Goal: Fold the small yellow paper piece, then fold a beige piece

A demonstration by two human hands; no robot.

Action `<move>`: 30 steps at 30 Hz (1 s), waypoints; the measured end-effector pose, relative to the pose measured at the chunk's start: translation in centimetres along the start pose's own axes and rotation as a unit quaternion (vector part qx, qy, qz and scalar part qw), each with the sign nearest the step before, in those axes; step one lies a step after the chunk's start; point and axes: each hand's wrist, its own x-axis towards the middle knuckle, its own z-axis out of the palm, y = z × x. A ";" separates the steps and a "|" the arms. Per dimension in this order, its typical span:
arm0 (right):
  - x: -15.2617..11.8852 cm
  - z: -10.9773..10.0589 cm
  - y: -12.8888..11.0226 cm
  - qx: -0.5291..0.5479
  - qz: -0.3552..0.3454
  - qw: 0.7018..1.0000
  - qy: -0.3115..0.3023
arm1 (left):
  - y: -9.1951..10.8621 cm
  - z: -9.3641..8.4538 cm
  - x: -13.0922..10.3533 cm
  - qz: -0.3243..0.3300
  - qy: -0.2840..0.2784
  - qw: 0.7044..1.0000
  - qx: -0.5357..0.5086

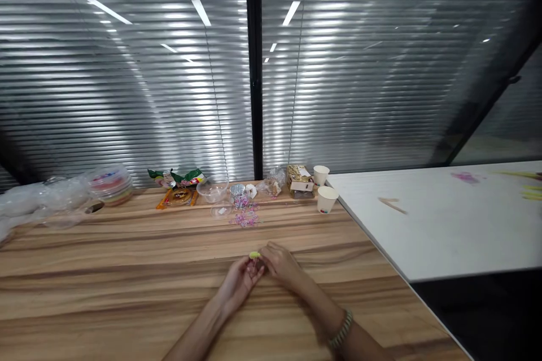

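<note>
Wood-grain table (127,271): both hands pinch 1 small yellow piece (254,255).

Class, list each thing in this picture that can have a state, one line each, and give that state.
Left hand: resting on the wooden table, fingers on a small yellow-green piece.
Right hand: pinching the same piece.
Two white paper cups: upright, open-topped; contents cannot be seen.
Clear plastic bowl: upright.
Pink small pieces: scattered loose.
Green snack packet: lying flat.
</note>
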 end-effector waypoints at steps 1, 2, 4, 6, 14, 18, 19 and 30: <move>0.0 -0.1 0.2 -0.005 0.001 1.000 -0.001 | 0.0 0.0 -0.1 0.004 0.004 1.000 0.002; 0.1 -0.2 0.4 -0.011 0.000 1.000 -0.002 | 0.1 0.1 -0.2 0.008 0.003 1.000 0.004; 0.2 -0.2 0.8 -0.024 -0.005 1.000 -0.003 | 0.1 0.2 -0.3 0.018 -0.005 1.000 0.011; 0.3 -0.1 1.1 -0.041 -0.015 0.999 -0.002 | 0.3 0.2 -0.3 0.033 -0.012 0.999 0.025; 0.5 0.1 1.0 -0.111 -0.048 0.993 -0.006 | 0.9 -0.9 0.4 0.139 -0.045 0.954 0.263; -0.1 0.1 0.1 -0.111 -0.044 0.993 -0.013 | 0.7 -0.9 0.1 0.188 -0.069 0.902 0.382; -0.3 0.1 -0.2 -0.105 -0.039 0.994 -0.012 | 0.6 -0.8 0.0 0.204 -0.078 0.888 0.404; 0.0 -0.2 -1.9 -0.085 0.032 0.996 0.004 | 1.0 -1.0 0.5 0.285 -0.048 0.839 0.460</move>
